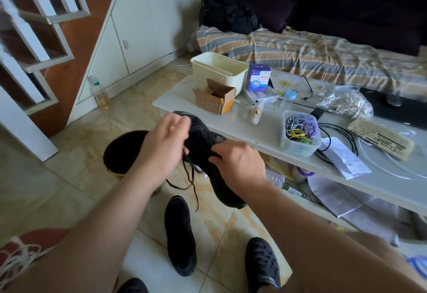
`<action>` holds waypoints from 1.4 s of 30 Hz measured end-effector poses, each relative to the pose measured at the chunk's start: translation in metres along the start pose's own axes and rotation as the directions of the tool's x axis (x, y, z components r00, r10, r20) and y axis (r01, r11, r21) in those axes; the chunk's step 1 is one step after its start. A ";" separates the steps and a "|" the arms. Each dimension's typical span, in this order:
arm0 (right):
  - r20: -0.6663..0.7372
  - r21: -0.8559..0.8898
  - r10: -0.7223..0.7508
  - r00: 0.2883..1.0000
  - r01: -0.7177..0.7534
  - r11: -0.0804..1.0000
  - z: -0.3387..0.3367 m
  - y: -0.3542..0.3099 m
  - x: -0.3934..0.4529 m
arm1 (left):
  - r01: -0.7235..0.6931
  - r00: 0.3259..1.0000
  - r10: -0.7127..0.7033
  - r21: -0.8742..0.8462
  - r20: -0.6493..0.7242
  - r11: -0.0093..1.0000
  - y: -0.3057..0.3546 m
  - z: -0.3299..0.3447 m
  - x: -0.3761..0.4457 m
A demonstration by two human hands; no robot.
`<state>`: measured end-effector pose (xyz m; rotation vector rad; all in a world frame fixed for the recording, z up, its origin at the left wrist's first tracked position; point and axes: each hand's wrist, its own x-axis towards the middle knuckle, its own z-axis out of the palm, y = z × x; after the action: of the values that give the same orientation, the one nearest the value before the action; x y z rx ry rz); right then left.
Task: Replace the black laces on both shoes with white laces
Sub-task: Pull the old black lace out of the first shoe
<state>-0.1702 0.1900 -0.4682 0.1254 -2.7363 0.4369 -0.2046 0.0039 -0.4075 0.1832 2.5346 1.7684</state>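
Black shoe held mid-air over the floor, near edge of the white table; black lace partly loosened.

Largest first: table at right, cluttered; dark bin on the floor behind the left forearm. Second black shoe flat on the tiles, nearer, apart from the held one, lacing state not legible. White laces bundled at near left, untouched. Right hand clamped around the upper near the collar. Left hand at the lace area, fingers curled, apparently pinching the lace; exact contact hidden. Loose lace ends dangling below. Judged: shoe light, upper soft and yielding, so best braced at collar or sole; lace limp, thin, best pinched close to each eyelet.
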 end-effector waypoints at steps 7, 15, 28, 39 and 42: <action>-0.048 -0.029 -0.109 0.993 0.107 0.994 -0.001 -0.014 -0.008 | -0.212 0.933 0.349 0.649 -0.089 0.731 -0.024 0.014 0.009; 0.000 -0.011 0.022 1.000 -0.022 1.000 0.003 -0.002 -0.004 | -0.237 0.968 0.248 0.205 -0.032 0.950 -0.001 -0.001 0.002; -0.088 0.064 -0.015 0.996 0.020 0.998 -0.018 -0.011 0.002 | -0.142 0.984 0.173 0.404 -0.040 0.904 -0.008 -0.010 -0.002; -0.014 -0.011 0.004 1.000 -0.004 1.000 -0.013 -0.007 -0.001 | -0.171 0.974 0.223 0.520 -0.040 0.837 0.004 0.001 -0.006; -0.146 -0.028 0.005 0.989 -0.009 1.000 -0.019 -0.009 0.005 | -0.098 0.991 0.135 0.637 -0.010 0.765 -0.002 -0.005 -0.003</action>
<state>-0.1671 0.1874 -0.4467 0.0736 -2.5986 0.3928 -0.2020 -0.0022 -0.4077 0.3199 3.1229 0.8576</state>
